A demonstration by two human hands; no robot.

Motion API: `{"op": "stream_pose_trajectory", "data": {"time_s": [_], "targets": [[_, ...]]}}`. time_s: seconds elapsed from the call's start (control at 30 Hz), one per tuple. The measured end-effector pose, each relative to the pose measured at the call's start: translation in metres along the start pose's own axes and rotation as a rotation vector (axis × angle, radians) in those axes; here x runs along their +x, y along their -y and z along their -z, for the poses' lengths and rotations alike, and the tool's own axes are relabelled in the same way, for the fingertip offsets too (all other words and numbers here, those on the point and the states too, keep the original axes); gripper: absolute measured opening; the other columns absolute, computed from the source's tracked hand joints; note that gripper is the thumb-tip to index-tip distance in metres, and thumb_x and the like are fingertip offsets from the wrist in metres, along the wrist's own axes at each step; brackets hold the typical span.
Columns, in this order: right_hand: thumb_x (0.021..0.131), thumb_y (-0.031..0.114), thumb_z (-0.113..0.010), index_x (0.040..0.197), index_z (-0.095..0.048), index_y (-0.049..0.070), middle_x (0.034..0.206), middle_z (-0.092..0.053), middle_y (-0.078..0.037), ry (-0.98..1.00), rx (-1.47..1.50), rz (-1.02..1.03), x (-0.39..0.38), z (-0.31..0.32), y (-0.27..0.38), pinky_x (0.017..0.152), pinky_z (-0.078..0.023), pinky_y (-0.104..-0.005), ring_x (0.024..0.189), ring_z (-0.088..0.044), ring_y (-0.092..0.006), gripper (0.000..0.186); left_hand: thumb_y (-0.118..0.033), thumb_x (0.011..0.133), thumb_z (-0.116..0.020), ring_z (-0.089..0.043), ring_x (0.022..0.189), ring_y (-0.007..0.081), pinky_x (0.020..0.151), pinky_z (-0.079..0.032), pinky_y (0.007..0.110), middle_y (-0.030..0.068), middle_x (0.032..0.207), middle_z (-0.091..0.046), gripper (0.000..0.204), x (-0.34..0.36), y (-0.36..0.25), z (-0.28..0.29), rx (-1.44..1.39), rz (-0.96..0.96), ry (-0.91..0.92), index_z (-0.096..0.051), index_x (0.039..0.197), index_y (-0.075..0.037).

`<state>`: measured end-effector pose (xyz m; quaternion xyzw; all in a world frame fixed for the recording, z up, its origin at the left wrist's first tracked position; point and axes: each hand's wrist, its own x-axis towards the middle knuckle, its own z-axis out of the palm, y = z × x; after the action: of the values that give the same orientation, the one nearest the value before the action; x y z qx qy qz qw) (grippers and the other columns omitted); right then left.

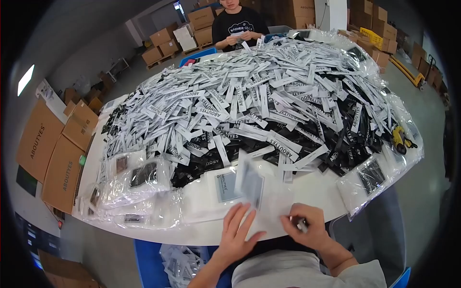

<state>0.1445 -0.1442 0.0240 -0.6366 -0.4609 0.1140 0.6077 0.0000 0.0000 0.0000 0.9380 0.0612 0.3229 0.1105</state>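
Note:
My left hand (237, 231) reaches over the white table edge (197, 230) with fingers apart, its fingertips just below a blurred, lifted clear packet (250, 177); whether they touch it is unclear. Beneath that lies a stack of clear bags with grey printed panels (226, 188). My right hand (309, 223) is closed around a small dark and metallic object (301, 224), too small to identify. Beyond both hands is a large heap of white printed strips (225, 101) and black printed strips (201, 163).
A co-worker (240, 24) handles a small pale item across the table. Bagged bundles (137, 182) (365, 182) lie left and right; yellow-handled tools (401, 139) at right. A blue bin (149, 259) and grey bin (379, 235) sit below, cartons (62, 158) left, a pallet jack (408, 72) behind right.

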Motion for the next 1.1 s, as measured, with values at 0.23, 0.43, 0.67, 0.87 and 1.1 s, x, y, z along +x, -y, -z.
{"op": "stream_pose_trajectory", "data": {"time_s": [0.23,0.43,0.67,0.87,1.1], "targets": [[0.056,0.001,-0.071,0.087,-0.059,0.004,0.092,-0.064,-0.008,0.127,-0.292,0.369,0.001,0.004,-0.012,0.058,-0.053,-0.0313,0.078,-0.065,-0.0248,0.034,-0.008,0.076,-0.072,-0.064,0.081,0.0295,0.071,-0.051,0.033,0.0168,0.097,-0.065,0.032,0.008,-0.021,-0.012,-0.674,0.284,0.024,-0.061,0.105,0.002],[0.054,0.000,-0.069,0.091,-0.059,0.004,0.097,-0.064,-0.008,0.331,-0.326,0.289,0.000,0.016,-0.020,0.063,-0.053,-0.0333,0.085,-0.064,-0.0270,0.038,-0.003,0.081,-0.064,-0.065,0.077,0.0294,0.068,-0.051,0.034,0.0156,0.092,-0.066,0.025,0.007,-0.025,-0.014,-0.611,0.265,0.056,-0.062,0.106,0.001],[0.055,0.001,-0.069,0.099,-0.059,0.001,0.103,-0.060,-0.015,0.097,-0.429,0.292,-0.008,-0.009,-0.018,0.064,-0.054,-0.0331,0.086,-0.063,-0.0298,0.045,0.002,0.075,-0.057,-0.066,0.081,0.0339,0.070,-0.052,0.037,0.0194,0.092,-0.065,0.035,0.006,-0.029,-0.034,-0.595,0.418,-0.045,-0.059,0.110,0.003],[0.059,0.002,-0.068,0.096,-0.058,-0.004,0.099,-0.061,-0.018,-0.028,-0.463,0.426,-0.006,-0.018,-0.042,0.060,-0.054,-0.0336,0.082,-0.064,-0.0300,0.039,0.006,0.070,-0.052,-0.067,0.072,0.0291,0.066,-0.051,0.032,0.0178,0.078,-0.065,0.030,0.019,-0.027,-0.038,-0.466,0.487,-0.096,-0.063,0.097,0.002],[0.059,-0.005,-0.071,0.101,-0.057,0.001,0.101,-0.064,-0.015,-0.132,-0.324,0.350,-0.003,-0.014,-0.035,0.056,-0.053,-0.0317,0.076,-0.066,-0.0275,0.044,-0.002,0.079,-0.060,-0.057,0.111,0.0302,0.084,-0.049,0.039,0.0227,0.118,-0.056,0.039,0.022,-0.016,-0.037,-0.442,0.522,-0.327,-0.054,0.117,0.002]]}}
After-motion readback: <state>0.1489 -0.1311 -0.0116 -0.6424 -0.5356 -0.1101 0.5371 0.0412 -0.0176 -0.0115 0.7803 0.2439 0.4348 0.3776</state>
